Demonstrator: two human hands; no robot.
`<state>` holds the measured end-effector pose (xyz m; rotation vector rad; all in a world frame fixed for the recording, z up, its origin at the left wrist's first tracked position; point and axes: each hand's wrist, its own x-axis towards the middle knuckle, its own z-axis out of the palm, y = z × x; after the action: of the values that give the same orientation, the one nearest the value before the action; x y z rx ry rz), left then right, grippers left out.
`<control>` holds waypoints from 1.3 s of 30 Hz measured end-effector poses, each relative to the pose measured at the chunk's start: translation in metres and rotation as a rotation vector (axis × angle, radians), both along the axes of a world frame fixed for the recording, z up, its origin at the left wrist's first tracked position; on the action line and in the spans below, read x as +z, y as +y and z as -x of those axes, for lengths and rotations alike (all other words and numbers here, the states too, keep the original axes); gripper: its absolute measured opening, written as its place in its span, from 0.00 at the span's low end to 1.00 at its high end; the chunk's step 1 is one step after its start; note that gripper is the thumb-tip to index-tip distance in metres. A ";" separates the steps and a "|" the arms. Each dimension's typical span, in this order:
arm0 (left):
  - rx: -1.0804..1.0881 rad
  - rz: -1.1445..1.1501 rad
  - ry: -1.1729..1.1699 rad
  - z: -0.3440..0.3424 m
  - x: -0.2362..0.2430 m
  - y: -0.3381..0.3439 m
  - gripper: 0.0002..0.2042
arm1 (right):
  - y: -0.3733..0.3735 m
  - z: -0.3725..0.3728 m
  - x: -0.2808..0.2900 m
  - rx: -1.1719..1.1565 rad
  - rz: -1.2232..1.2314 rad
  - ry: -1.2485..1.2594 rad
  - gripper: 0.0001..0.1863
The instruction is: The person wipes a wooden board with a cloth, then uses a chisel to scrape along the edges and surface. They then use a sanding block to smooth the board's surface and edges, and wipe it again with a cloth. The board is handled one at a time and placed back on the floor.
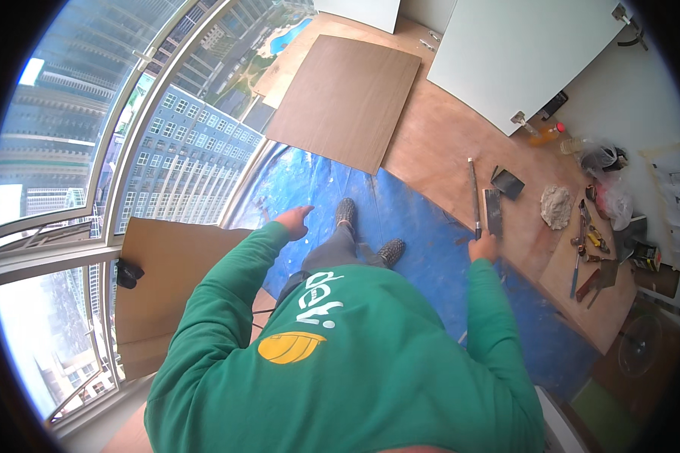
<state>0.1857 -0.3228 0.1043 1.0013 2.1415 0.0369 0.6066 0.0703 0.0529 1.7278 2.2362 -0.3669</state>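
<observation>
My right hand (483, 248) is closed around the dark lower end of a long, thin rod-shaped tool (473, 189). The tool points away from me over the edge of the plywood surface; its exact kind is unclear. Right beside it lies a dark flat strip (493, 213), with a dark square piece (508, 183) just beyond. Over the blue sheet (302, 181) on the left, my left hand (295, 220) has its index finger stretched out and holds nothing that I can see. A brown wood-look panel (347, 98) lies farther ahead.
Tall windows (106, 181) run along the left, with a brown board (166, 294) leaning below them. On the plywood (438, 128) at right lie a grey-white lump (556, 208), several hand tools (582, 241) and a bottle (548, 134). A white hinged panel (521, 60) stands at the back.
</observation>
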 end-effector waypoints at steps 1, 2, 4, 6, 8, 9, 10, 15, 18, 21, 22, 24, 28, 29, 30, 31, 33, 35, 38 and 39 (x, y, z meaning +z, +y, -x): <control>-0.040 -0.001 0.010 0.000 0.008 0.007 0.29 | -0.007 0.006 0.001 0.005 -0.081 0.028 0.19; -0.116 0.014 0.063 0.006 0.009 0.013 0.32 | -0.007 0.009 -0.004 -0.026 -0.097 0.075 0.19; -0.288 0.019 0.161 0.022 0.004 0.034 0.36 | 0.005 0.000 -0.027 -0.105 -0.153 0.158 0.19; -0.349 -0.021 0.250 0.045 -0.001 0.052 0.36 | 0.000 0.021 -0.028 -0.197 -0.035 0.275 0.16; -0.436 -0.070 0.316 0.063 -0.009 0.071 0.37 | -0.012 0.025 -0.025 -0.284 0.043 0.370 0.14; -0.488 -0.100 0.341 0.074 -0.015 0.081 0.37 | -0.022 0.024 -0.024 -0.371 0.089 0.468 0.12; -0.542 -0.133 0.365 0.084 -0.021 0.090 0.38 | -0.036 0.020 -0.022 -0.461 0.130 0.564 0.10; -0.823 -0.231 0.475 0.143 -0.029 0.131 0.39 | -0.146 0.074 0.053 -0.842 0.204 0.719 0.05; -0.949 -0.372 0.449 0.175 -0.065 0.147 0.39 | -0.229 0.073 0.062 -1.041 0.244 0.735 0.05; -1.049 -0.536 0.324 0.197 -0.089 0.161 0.38 | -0.307 0.090 0.074 -1.207 0.281 0.684 0.06; -1.064 -0.575 0.301 0.201 -0.096 0.166 0.38 | -0.324 0.097 0.078 -1.224 0.285 0.662 0.06; -1.101 -0.660 0.256 0.202 -0.100 0.173 0.38 | -0.359 0.112 0.089 -1.266 0.287 0.629 0.06; -1.182 -0.483 0.265 0.188 -0.086 0.185 0.39 | -0.401 0.133 0.104 -1.300 0.261 0.651 0.05; -1.155 -0.496 0.257 0.193 -0.093 0.183 0.40 | -0.407 0.139 0.101 -1.290 0.264 0.670 0.04; -1.161 -0.489 0.254 0.193 -0.093 0.185 0.41 | -0.407 0.144 0.098 -1.282 0.257 0.691 0.04; -1.164 -0.483 0.251 0.193 -0.094 0.187 0.42 | -0.409 0.149 0.096 -1.297 0.259 0.716 0.04; -1.182 -0.463 0.207 0.195 -0.090 0.187 0.42 | -0.411 0.169 0.100 -1.325 0.273 0.763 0.05; -1.214 -0.446 0.129 0.205 -0.080 0.195 0.41 | -0.410 0.197 0.108 -1.348 0.241 0.818 0.04; -1.079 -0.424 0.190 0.233 -0.074 0.206 0.40 | -0.401 0.221 0.109 -1.349 0.321 0.878 0.05; -0.997 -0.393 0.301 0.246 -0.073 0.212 0.39 | -0.400 0.224 0.103 -1.345 0.366 0.892 0.05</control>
<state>-0.0602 -0.1103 0.0310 2.3229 1.6738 -0.1932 0.3831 -0.3302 0.1563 2.8547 0.7289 -1.9270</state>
